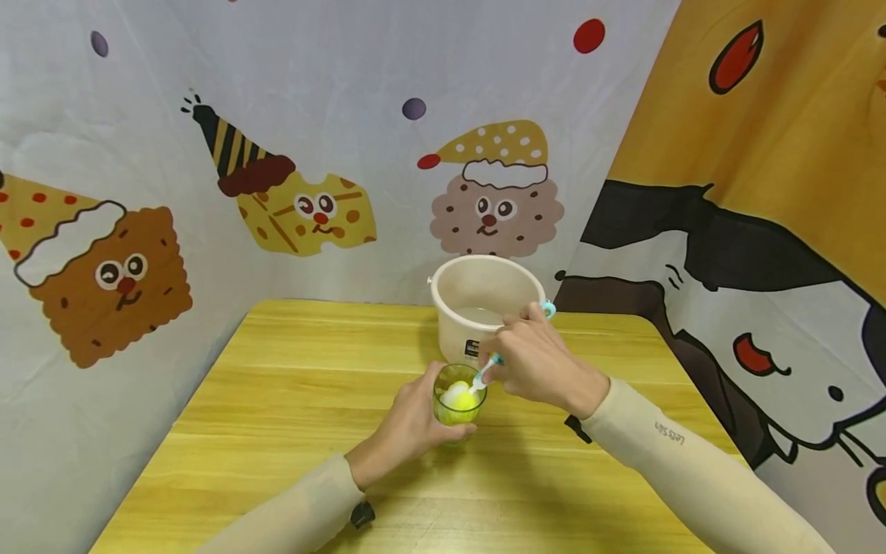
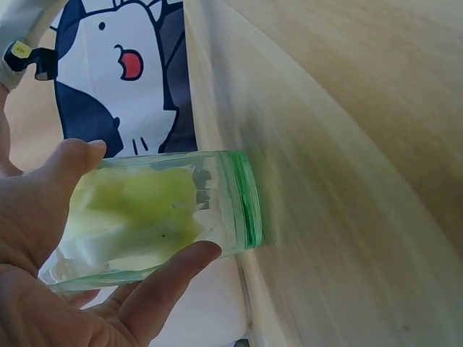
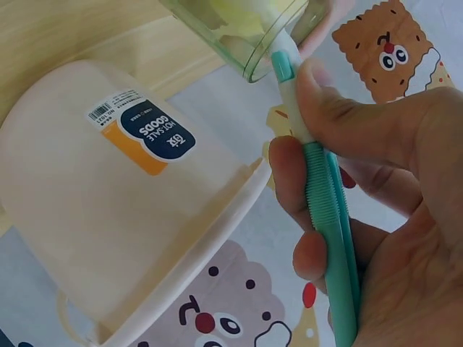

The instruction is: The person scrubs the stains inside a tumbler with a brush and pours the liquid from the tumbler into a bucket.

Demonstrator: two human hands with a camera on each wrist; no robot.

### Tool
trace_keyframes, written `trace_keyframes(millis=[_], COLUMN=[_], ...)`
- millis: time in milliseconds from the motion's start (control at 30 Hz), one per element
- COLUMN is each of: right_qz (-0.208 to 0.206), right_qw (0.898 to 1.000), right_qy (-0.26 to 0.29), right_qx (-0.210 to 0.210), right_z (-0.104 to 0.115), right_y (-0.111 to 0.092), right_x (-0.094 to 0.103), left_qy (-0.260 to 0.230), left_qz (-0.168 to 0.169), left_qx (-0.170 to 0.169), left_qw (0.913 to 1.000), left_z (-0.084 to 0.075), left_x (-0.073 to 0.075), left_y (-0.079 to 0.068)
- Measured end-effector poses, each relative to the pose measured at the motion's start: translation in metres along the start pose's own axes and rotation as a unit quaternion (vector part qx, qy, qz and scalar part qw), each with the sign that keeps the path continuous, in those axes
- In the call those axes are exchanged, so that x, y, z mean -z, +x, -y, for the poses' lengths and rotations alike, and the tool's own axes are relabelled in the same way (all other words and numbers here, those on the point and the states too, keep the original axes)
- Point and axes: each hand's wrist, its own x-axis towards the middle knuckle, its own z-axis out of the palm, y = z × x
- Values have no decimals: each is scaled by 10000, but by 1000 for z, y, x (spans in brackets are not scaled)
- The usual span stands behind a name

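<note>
Standing at the far side of the table, the bucket could be bumped if the right hand, close in front of it, swings back; the glass could tip or skid if the tool pushes hard on its wall while the left hand holds too loosely; the yellow and white filling could ride over the rim if levered up fast; the tool could twist away if the pinch on it slackens. 2 containers show: the bucket, whose pale bottom may hold shallow liquid, too faint to be sure; the glass, between the 2 hands and in front of the bucket, holds the filling, with the tool's white end reaching in at the mouth. The left thumb and fingers curl round the glass; the right thumb and fingers pinch the tool; whether the glass touches the table, I cannot tell.
</note>
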Motion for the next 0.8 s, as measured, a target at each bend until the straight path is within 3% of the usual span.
trace_keyframes(millis=[200, 400, 800], right_qz=[-226, -498, -874], right_qw=[9995, 9956, 9670], right_qy=[-152, -795, -2334], right_qx=[-175, -58, 532], right_z=[5, 14, 39], right_y=[-3, -5, -5], right_x=[0, -1, 3], left_qy=[-44, -36, -127], left_qz=[-42, -55, -20], left_qx=[3, 19, 81], left_qw=[10000, 10000, 9999], left_z=[-1, -2, -3], left_x=[1, 1, 2], left_y=[0, -1, -1])
